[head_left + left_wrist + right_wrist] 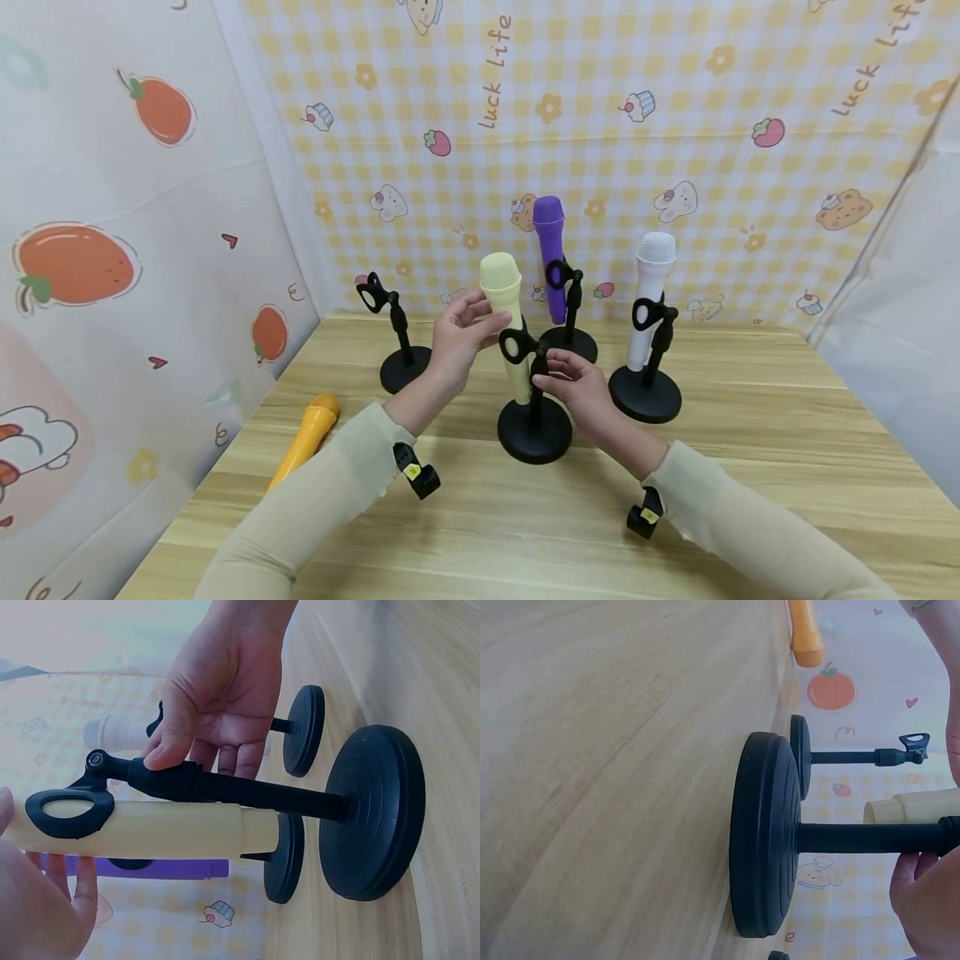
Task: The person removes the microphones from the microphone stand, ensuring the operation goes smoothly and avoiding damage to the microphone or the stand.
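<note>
A pale yellow microphone point(500, 275) stands nearly upright, head up, through the ring clip of a black desk stand point(534, 442) in the middle of the table. My left hand point(463, 337) grips the microphone just below its head, thumb in front and fingers behind. From the other side my right hand point(583, 393) pinches the stand's pole below the clip joint. In the left wrist view the microphone's lower body point(180, 829) passes through the clip ring and runs alongside the pole. The stand's round base point(761, 840) sits on the table in the right wrist view.
Behind are a purple microphone point(551, 237) and, to the right, a white microphone point(654, 262), each in a black stand. A stand with a bare clip point(405, 354) is at the back left. An orange microphone point(307, 437) lies by the left edge, partly behind my left sleeve.
</note>
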Tool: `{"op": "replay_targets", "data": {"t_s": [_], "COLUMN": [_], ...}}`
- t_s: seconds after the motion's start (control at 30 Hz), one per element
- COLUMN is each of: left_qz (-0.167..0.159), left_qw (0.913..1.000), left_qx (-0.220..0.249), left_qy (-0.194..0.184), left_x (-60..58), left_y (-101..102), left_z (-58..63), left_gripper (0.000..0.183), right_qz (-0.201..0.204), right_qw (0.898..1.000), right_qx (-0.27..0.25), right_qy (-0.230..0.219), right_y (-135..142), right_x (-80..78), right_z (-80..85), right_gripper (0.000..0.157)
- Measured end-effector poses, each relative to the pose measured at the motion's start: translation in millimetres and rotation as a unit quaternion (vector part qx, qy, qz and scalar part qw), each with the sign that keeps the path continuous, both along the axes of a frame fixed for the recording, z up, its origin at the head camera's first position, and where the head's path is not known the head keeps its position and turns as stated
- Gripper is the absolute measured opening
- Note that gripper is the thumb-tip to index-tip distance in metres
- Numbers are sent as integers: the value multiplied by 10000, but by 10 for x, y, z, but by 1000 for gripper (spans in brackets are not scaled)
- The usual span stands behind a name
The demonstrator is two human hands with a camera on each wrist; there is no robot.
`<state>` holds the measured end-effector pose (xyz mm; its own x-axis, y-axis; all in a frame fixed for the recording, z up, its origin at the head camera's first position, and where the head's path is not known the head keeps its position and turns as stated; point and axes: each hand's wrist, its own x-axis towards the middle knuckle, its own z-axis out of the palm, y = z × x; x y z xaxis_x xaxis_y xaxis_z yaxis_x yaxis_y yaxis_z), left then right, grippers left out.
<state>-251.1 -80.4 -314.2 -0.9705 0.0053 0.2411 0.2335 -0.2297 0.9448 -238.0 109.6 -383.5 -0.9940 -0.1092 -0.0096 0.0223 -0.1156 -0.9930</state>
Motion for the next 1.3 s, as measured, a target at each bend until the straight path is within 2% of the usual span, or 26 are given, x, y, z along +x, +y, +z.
{"op": "replay_targets", "data": {"t_s": [0.4,0.8,1.0,1.3], "left_qz": [-46,-7,73,442], "left_qw": [10000,9999,9996,9979], "left_qx": [35,97,143,-103], "left_qy": [40,94,215,456], "left_x": [-11,1,22,51], "left_y": [-1,32,68,119], "left_z": [-34,-41,-51,-58], "left_gripper": [37,33,38,45], "right_qz": [-58,-279,-473,-479], "right_qw": [9999,9975,9934,9833], "right_qx": [18,-19,266,250], "right_qy": [162,643,1014,1736], "right_y": [-10,-46,-57,-85], "right_x": [16,41,62,76], "right_z": [-32,-63,-80,-94], "right_gripper": [38,37,36,37]}}
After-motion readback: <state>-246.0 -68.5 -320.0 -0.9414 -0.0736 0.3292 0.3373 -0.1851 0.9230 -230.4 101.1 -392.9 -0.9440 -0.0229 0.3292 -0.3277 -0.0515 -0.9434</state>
